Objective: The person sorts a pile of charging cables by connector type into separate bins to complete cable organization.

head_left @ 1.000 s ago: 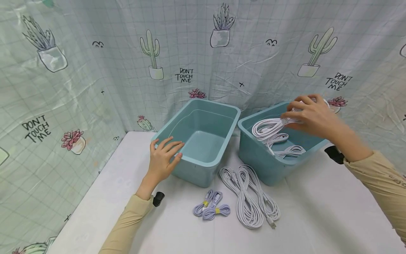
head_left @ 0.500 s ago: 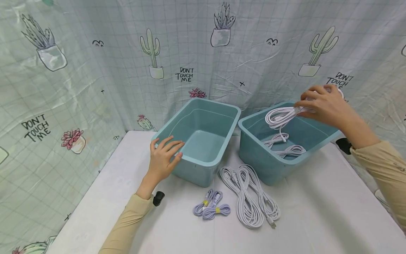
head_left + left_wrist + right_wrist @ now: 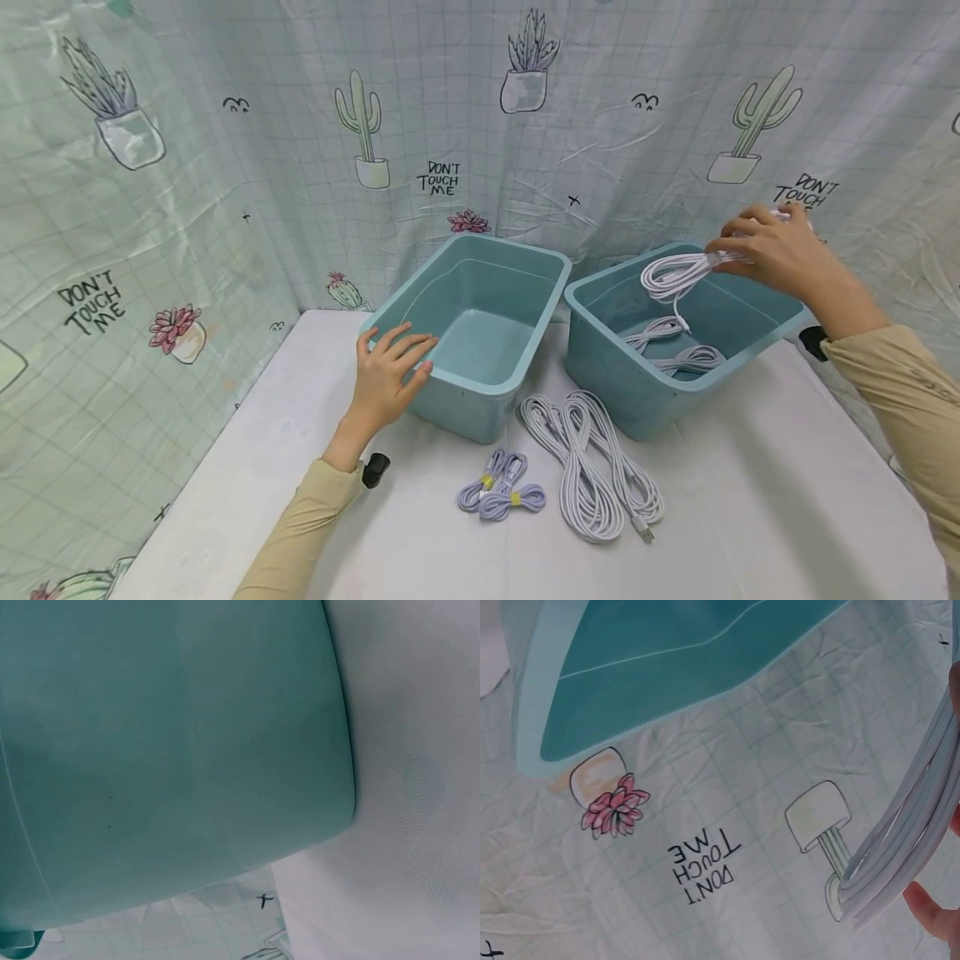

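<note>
A coiled white cable (image 3: 670, 277) hangs from my right hand (image 3: 783, 254), which grips it above the right blue-green bin (image 3: 618, 383). One loose end of the coil dangles down inside that bin, near two white cable bundles (image 3: 693, 358) lying on its floor. In the right wrist view, the strands of the held cable (image 3: 915, 825) run along the right edge, with fingertips beside them. My left hand (image 3: 386, 383) rests at the near left corner of the left blue-green bin (image 3: 457, 408), fingers spread loosely over the rim. The left wrist view shows only this bin's outer wall (image 3: 180, 765).
On the white table (image 3: 420, 533), long white cables (image 3: 588, 475) with a USB plug lie in front of the right bin. Several small lavender cables (image 3: 512, 502) with yellow ties lie to their left. A cactus-print curtain (image 3: 450, 108) hangs behind the bins.
My right hand has moved right with the white cable coil, uncovering more of the bundles in the right bin. The left hand stays at its bin's corner.
</note>
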Demonstrator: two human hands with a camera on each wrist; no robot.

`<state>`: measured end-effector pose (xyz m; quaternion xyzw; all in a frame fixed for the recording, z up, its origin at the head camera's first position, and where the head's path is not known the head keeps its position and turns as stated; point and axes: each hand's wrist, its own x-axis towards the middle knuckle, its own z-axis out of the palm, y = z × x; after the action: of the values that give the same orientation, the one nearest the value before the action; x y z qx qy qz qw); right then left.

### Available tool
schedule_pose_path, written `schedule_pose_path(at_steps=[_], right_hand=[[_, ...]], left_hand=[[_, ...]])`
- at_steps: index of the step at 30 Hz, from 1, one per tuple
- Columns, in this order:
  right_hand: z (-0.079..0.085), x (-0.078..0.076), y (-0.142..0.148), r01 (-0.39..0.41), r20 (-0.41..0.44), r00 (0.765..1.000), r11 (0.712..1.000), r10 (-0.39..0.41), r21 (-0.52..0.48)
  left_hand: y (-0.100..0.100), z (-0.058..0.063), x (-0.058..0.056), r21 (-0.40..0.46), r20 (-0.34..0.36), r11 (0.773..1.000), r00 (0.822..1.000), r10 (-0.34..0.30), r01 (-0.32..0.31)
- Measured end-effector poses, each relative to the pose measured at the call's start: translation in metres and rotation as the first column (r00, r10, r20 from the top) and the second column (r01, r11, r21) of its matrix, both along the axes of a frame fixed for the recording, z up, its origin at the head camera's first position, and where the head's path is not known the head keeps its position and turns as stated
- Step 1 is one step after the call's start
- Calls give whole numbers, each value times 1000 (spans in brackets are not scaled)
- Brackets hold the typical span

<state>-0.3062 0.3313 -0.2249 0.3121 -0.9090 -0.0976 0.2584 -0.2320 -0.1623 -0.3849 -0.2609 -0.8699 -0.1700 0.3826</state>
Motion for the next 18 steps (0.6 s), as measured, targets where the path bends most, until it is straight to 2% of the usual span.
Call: schedule_pose_path(at_steps=[10,18], right_hand=[[-12,-13,7,-19,2,1000,1000,19,-13],[-22,-16,9,-108,-88,990,994,108,-3]], left_hand=[[0,0,0,4,-5,1000,1000,-2,2],[0,0,1,5,-8,1000,1000,-1,1]])
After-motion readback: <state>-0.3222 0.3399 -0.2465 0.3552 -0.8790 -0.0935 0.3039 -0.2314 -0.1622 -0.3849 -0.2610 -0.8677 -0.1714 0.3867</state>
